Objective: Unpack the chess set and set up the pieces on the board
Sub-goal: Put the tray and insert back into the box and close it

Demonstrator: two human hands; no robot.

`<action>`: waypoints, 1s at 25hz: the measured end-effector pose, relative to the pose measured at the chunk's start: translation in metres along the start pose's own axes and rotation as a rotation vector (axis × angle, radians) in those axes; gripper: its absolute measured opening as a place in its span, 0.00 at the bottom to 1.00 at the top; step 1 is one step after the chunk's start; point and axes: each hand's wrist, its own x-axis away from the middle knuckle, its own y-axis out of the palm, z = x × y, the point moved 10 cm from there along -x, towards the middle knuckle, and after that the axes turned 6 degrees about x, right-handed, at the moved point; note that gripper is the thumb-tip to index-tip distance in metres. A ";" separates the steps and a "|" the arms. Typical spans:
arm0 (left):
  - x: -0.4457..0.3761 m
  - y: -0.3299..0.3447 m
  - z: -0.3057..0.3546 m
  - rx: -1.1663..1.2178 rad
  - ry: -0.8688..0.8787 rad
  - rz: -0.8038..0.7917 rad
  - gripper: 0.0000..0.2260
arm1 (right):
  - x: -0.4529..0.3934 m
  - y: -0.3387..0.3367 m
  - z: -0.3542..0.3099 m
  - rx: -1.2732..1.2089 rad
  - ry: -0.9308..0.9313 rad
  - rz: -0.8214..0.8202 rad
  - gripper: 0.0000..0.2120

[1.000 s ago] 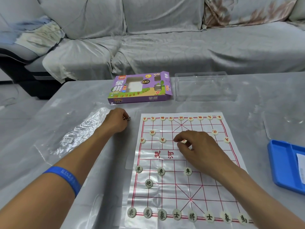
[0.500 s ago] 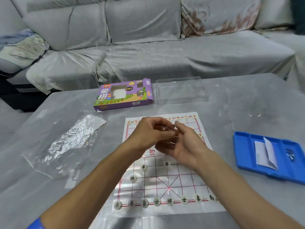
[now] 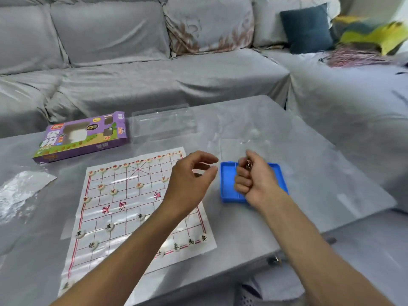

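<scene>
My right hand point(image 3: 256, 182) was curled into a fist over the blue tray point(image 3: 227, 184), pinching a small metallic thing point(image 3: 249, 165) between thumb and forefinger; it was too small and blurred for me to say what it was. My left hand point(image 3: 189, 184) hung above the right edge of the chess board point(image 3: 132, 208), fingers bent and slightly apart, thumb and forefinger near each other with nothing between them that I could see. The two hands were close but not touching.

The board, a thin sheet with red lines, lay flat on the worktop point(image 3: 309, 173), to the left of the tray. Round pale pieces with red characters point(image 3: 101, 186) sat along its far rows, and pieces with dark characters point(image 3: 109, 227) along its near rows. My left forearm crossed the board and hid some of the near pieces, and the lowest left corner was blurred.

Beyond the board lay the purple box point(image 3: 84, 138) and, just to its right, a clear plastic tray point(image 3: 163, 124), hard to trace against the grey surface. A crumpled clear bag point(image 3: 19, 193) lay at the left, cut off by the frame. My right hand covered much of the blue tray, so I could not tell what was in it.
</scene>
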 end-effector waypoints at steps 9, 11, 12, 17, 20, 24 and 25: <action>0.017 0.084 -0.060 -0.524 0.170 -0.335 0.11 | -0.036 -0.128 -0.066 1.206 -0.164 0.297 0.05; 0.019 0.088 -0.060 -0.568 0.214 -0.347 0.09 | -0.044 -0.132 -0.066 1.210 -0.168 0.309 0.04; 0.019 0.089 -0.060 -0.587 0.226 -0.355 0.09 | -0.047 -0.130 -0.067 1.201 -0.178 0.308 0.03; 0.020 0.088 -0.064 -0.608 0.238 -0.373 0.09 | -0.040 -0.114 -0.080 1.318 -0.321 0.364 0.06; 0.015 0.080 -0.066 -0.526 0.147 -0.315 0.09 | -0.038 -0.126 -0.092 1.131 -0.431 0.455 0.07; 0.006 0.077 -0.076 -0.518 0.036 -0.300 0.10 | -0.063 -0.148 -0.073 0.916 -0.324 0.428 0.05; 0.006 0.077 -0.078 -0.535 0.018 -0.314 0.09 | -0.068 -0.149 -0.070 0.880 -0.316 0.428 0.04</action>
